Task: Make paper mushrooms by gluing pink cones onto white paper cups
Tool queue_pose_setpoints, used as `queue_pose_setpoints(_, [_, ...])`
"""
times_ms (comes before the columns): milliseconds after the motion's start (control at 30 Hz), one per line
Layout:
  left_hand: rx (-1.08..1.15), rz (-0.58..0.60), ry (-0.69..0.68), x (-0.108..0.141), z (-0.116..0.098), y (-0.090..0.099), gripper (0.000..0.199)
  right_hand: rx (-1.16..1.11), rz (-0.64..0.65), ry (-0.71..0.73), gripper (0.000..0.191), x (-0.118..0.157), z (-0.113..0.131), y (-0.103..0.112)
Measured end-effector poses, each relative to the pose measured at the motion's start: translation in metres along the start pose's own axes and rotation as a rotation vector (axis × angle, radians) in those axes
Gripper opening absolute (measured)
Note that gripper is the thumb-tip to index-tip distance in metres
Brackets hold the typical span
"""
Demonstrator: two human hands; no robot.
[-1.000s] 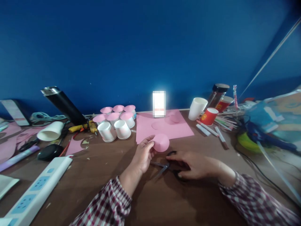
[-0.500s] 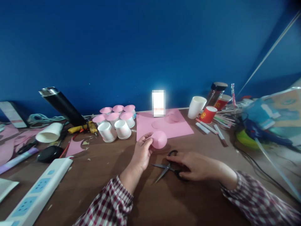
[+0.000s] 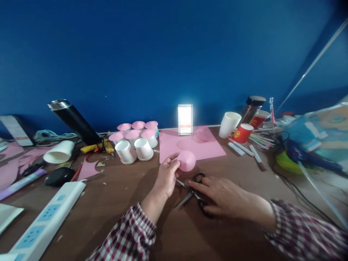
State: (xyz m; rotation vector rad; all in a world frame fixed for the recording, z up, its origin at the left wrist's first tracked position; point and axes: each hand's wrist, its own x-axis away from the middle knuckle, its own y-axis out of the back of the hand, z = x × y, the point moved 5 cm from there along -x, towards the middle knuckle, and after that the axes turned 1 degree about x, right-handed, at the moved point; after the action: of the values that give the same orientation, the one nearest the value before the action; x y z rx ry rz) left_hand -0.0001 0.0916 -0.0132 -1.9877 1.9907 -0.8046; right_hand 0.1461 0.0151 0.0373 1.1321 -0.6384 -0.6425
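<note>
Between the thumb and fingers of my left hand [image 3: 168, 174] is a pink paper disc [image 3: 187, 161], shaped like a shallow cone. My right hand [image 3: 221, 195] lies over the black handles of the scissors [image 3: 193, 193], its fingers spread and touching them. The scissor blades stand apart and point left on the brown table. Behind the disc lies a pink sheet [image 3: 171, 139] with round pieces on it.
Several cups with pink tops [image 3: 133, 135] stand left of the sheet, two plain white cups [image 3: 144, 149] before them. A power strip [image 3: 54, 214] lies front left; a red cup [image 3: 243, 133] and pens [image 3: 236, 148] are right.
The scissors have turned slightly under my right hand, which has shifted a little left across them. My left hand still has the pink disc. The whole view has moved slightly.
</note>
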Motion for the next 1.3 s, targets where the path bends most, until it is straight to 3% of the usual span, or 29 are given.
queue_pose_setpoints(133, [-0.169,-0.029,-0.082,-0.002,-0.008,0.007,0.04,-0.058,0.056,-0.016,0.037,-0.001,-0.001,0.005])
queue_pose_setpoints(233, [-0.223,-0.051,-0.169,-0.003,-0.014,0.009,0.035,-0.177,0.101,0.073,0.021,0.0,-0.003,0.01])
queue_pose_setpoints(300, [-0.19,-0.046,-0.187,-0.002,-0.014,0.008,0.035,-0.289,-0.009,0.056,0.014,-0.006,-0.012,0.015])
queue_pose_setpoints(400, [-0.103,0.019,-0.153,0.0,-0.007,0.003,0.04,-0.565,-0.381,-0.171,0.02,-0.021,-0.043,0.02])
queue_pose_setpoints(467, [-0.083,0.061,-0.127,0.001,-0.002,0.0,0.041,-0.832,-0.523,-0.256,0.027,-0.031,-0.06,0.013])
queue_pose_setpoints(600, [-0.154,0.062,-0.092,0.0,0.007,0.001,0.045,-1.134,-0.422,-0.271,0.036,-0.057,-0.078,0.0])
queue_pose_setpoints(767, [-0.343,-0.066,-0.335,0.006,0.002,0.001,0.043,-1.005,-0.549,-0.38,0.032,-0.09,-0.108,0.019])
queue_pose_setpoints(933, [-0.557,0.125,-0.345,0.016,0.014,-0.011,0.042,-0.783,-0.616,-0.494,0.028,-0.123,-0.131,0.026])
queue_pose_setpoints(1133, [-0.677,0.211,-0.348,0.02,0.018,-0.017,0.026,-0.449,-0.631,-0.456,0.04,-0.118,-0.124,0.029])
queue_pose_setpoints(1300, [-0.71,0.233,-0.36,0.023,0.015,-0.02,0.023,-0.365,-0.598,-0.445,0.046,-0.13,-0.117,0.028])
